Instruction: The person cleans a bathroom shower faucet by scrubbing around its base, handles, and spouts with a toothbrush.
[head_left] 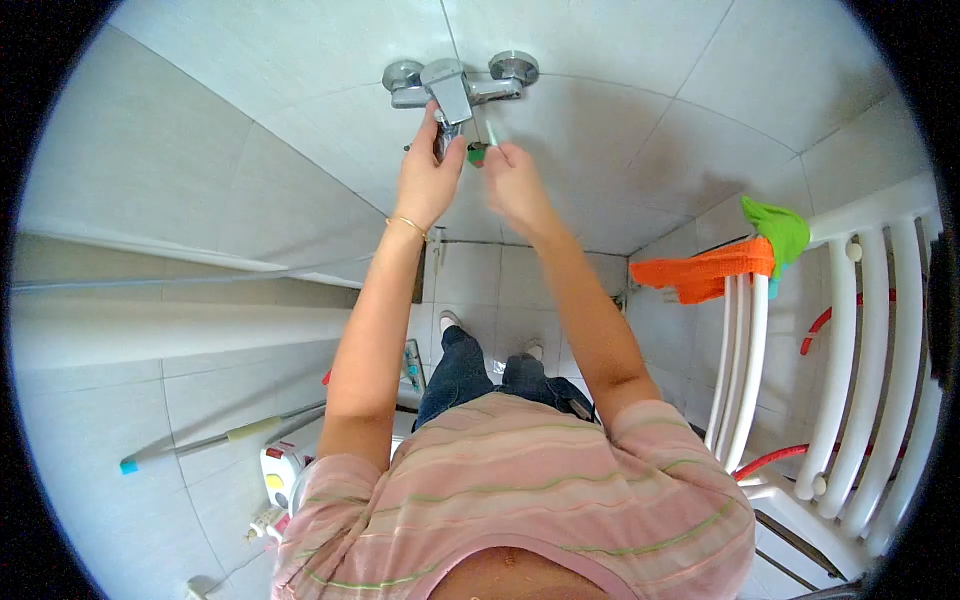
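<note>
A chrome mixer tap (447,88) is fixed to the tiled wall at the top centre. My left hand (430,180) is raised to the tap's lower part, its fingers and thumb around the dark, shiny spout piece (448,138) below the lever. To the right, my right hand (515,183) is closed, with a thin pale stick-like item (491,132) rising from its fingers, blurred by motion. A small green thing (477,153) shows between the two hands; whether it belongs to the pale item, I cannot tell.
A white towel radiator (840,360) stands at the right, with orange (705,272) and green (777,228) cloths on a rack beside it. A long pole (225,437) and a white device (285,470) are at the lower left. Red hoses run near the radiator.
</note>
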